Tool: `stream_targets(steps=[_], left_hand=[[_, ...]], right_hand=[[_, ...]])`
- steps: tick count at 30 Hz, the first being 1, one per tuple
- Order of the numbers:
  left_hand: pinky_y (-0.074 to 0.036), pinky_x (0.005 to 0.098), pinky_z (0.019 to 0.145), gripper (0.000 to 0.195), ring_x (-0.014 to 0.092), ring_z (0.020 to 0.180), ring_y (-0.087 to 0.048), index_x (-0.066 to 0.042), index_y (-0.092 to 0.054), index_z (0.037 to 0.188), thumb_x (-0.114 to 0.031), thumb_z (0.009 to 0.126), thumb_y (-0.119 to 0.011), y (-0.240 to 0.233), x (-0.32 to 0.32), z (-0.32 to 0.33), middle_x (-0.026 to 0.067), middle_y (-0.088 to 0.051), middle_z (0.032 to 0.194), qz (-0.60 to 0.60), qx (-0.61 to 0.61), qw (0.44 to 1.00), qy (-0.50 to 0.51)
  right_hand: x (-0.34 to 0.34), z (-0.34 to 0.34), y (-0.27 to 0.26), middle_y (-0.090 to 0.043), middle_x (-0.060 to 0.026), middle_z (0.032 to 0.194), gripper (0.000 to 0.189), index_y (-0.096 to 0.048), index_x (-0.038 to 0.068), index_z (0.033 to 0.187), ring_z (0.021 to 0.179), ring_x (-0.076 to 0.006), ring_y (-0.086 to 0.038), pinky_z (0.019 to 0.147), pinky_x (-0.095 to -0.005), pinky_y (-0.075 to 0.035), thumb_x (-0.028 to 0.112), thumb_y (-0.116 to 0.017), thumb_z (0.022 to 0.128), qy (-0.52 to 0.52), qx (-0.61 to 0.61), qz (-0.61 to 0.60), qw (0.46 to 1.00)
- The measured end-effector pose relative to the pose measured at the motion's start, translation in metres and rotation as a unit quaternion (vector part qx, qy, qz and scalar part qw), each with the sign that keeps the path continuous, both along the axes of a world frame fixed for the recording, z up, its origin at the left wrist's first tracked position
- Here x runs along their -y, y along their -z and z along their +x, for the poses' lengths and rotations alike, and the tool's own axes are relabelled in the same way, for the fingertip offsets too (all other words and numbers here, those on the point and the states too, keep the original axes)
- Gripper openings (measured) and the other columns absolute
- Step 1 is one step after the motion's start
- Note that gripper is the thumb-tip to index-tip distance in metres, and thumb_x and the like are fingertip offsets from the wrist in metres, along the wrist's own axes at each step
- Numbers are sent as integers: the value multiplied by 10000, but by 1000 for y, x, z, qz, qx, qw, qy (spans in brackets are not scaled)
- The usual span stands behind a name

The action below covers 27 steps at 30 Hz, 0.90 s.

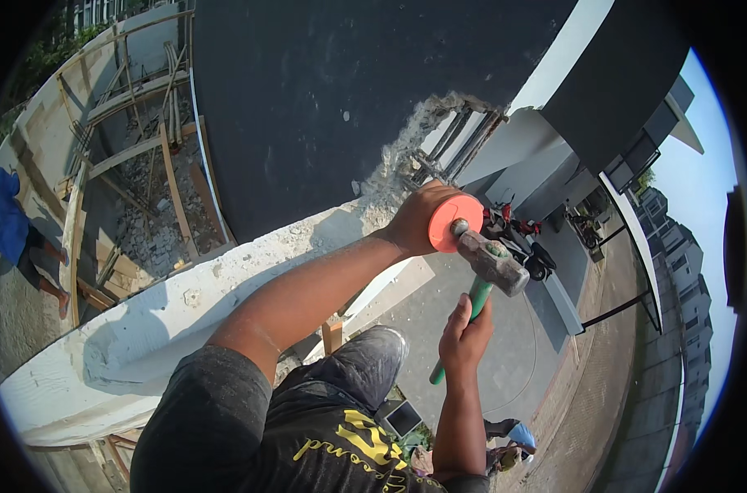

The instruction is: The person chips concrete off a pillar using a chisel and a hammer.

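My left hand point(415, 217) is closed around a chisel whose round orange hand guard point(442, 217) faces me; its metal struck end point(458, 226) pokes out of the middle. In my right hand point(466, 339) is the green handle of a sledgehammer point(495, 265). The worn steel head overlaps the chisel's end in view; I cannot tell whether they touch. Beyond my left hand lies a broken-out gap in the concrete wall point(389, 175), with rough edges and exposed reinforcing bars point(466, 138). The chisel's tip is hidden behind my hand.
A white ledge point(225, 280) with rubble runs along the dark wall surface point(348, 74). Down left are timber framing point(133, 148) and a person in blue point(7, 209). Motorcycles point(527, 246) stand far below on the right, and another person point(512, 440) is at lower right.
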<state>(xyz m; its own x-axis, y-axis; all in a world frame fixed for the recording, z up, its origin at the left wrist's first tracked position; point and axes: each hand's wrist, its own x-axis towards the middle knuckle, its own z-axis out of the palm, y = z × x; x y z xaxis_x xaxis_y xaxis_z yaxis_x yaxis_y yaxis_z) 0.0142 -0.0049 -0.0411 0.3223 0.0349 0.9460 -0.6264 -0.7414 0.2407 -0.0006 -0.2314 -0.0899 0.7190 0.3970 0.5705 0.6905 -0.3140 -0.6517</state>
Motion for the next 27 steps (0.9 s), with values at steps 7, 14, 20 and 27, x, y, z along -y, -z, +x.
stream_targets(steps=[7,14,20,27], left_hand=[[-487,376,816,250,240,836,-650,-113,-696,1006,-174,768,-742,18,-2,-1,39,-696,915,20,-10,999,-26],[-480,372,822,235,229,822,-652,-111,-680,983,-171,765,-742,29,1,-2,32,-694,882,8,27,999,19],[-481,374,806,196,219,796,-648,-113,-668,951,-149,772,-740,32,-13,-6,11,-696,877,15,6,1000,-6],[-485,367,786,172,223,771,-637,-108,-669,948,-137,788,-722,26,-13,-6,23,-689,863,9,30,999,24]], right_hand=[[27,-48,-80,-428,-23,621,493,-357,104,950,418,-79,-350,366,-206,-305,593,-402,997,-49,73,330,940],[-3,-8,50,-497,-33,674,229,-439,89,985,479,-98,-442,450,-240,-372,306,-509,1008,-2,101,-3,995],[-2,-46,-25,-401,-17,600,386,-375,82,934,438,-82,-358,392,-230,-335,450,-447,1028,-100,73,265,956],[-25,-17,21,-445,-42,599,319,-440,67,905,453,-186,-448,454,-334,-400,361,-523,999,-56,120,49,990]])
